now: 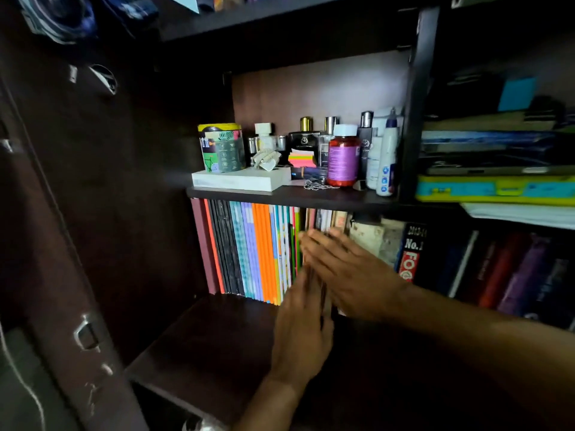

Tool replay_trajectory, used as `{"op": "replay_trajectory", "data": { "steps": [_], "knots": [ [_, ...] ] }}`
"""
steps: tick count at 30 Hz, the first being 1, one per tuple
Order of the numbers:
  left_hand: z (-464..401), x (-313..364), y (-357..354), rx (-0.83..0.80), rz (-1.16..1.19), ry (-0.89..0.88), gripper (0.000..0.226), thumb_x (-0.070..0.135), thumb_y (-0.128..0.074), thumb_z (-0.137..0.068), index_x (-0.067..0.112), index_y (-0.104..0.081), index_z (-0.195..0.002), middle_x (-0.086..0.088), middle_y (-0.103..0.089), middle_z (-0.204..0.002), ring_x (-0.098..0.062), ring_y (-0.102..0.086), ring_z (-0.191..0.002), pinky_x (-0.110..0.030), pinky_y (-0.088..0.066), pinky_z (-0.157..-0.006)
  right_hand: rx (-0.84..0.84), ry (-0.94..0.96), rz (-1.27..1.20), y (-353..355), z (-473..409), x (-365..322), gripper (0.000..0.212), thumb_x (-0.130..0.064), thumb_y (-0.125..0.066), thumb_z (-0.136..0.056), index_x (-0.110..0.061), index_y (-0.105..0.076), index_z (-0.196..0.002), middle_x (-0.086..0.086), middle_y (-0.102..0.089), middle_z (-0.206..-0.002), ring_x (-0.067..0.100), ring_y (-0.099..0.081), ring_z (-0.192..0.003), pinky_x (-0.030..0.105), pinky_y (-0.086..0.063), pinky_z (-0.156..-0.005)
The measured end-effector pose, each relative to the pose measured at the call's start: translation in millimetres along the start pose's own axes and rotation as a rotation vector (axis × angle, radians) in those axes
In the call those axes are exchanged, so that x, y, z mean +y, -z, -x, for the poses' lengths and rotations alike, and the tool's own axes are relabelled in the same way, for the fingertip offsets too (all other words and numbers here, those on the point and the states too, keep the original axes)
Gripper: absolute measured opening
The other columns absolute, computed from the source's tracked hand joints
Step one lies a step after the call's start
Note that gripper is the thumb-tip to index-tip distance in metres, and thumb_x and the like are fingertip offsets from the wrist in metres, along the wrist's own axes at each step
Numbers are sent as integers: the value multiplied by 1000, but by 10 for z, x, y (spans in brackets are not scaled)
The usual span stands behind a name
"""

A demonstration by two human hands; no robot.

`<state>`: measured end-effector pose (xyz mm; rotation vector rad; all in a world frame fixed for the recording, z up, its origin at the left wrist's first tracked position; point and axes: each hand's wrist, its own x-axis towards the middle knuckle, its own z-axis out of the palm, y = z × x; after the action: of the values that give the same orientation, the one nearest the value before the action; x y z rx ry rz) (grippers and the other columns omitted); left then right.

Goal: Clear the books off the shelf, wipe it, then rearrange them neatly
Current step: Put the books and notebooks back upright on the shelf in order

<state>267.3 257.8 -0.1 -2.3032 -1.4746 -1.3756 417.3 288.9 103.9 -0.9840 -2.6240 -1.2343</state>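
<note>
A row of thin upright books with orange, purple, teal and black spines stands at the left of the dark shelf. My left hand reaches up with straight fingers against the spines near the middle of the row. My right hand lies flat, fingers straight, across the spines just right of it. Both hands are blurred by motion. Thicker dark books stand further right, partly hidden behind my right forearm.
The shelf above holds a white box, a printed tin, perfume bottles, sticky notes and a red pill bottle. Stacked folders lie at the right. A dark cupboard door stands open at left.
</note>
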Motion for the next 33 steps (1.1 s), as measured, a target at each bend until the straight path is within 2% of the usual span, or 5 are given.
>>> {"op": "replay_trajectory", "data": {
  "steps": [5, 13, 25, 28, 33],
  "knots": [
    [-15, 36, -194, -129, -70, 79, 81, 19, -52, -99, 35, -2, -160, 5, 2, -169, -27, -26, -150, -40, -47, -108, -19, -145, 17, -34, 230, 69, 81, -34, -36, -86, -1, -20, -159, 18, -2, -169, 34, -3, -156, 58, -8, -123],
    [-17, 46, -92, -87, 59, 89, 92, 2, -59, -88, 30, -11, -161, 4, -8, -167, -8, -18, -152, -7, -14, -115, -35, -112, 85, -100, 54, 102, 81, -37, -32, -92, -1, -6, -160, 20, 18, -166, 33, 14, -155, 60, -3, -121],
    [-4, 99, -142, -151, -107, 87, 94, 13, -62, -88, 27, -7, -163, 0, 0, -168, -24, -28, -145, -34, -38, -113, -46, -127, 209, -307, 389, 272, 110, -52, -48, -85, 6, 13, -155, 27, 22, -163, 38, 16, -154, 57, 2, -122],
    [18, 135, -153, -165, -162, -97, 75, 16, -59, -89, 21, -30, -158, -5, -26, -160, -24, -44, -134, -39, -46, -106, -30, -112, 201, -328, 266, 261, 99, -47, -39, -88, 4, 10, -157, 25, 18, -165, 38, 14, -154, 57, 1, -122],
    [1, 100, -187, -309, -114, -86, 75, 25, -53, -96, 30, -16, -161, 13, -8, -163, -24, -64, -105, -39, -57, -82, 12, -67, 187, -342, 484, 374, 84, -32, -42, -86, 0, -14, -158, 26, -1, -167, 39, 0, -155, 56, -3, -124]
  ]
}}
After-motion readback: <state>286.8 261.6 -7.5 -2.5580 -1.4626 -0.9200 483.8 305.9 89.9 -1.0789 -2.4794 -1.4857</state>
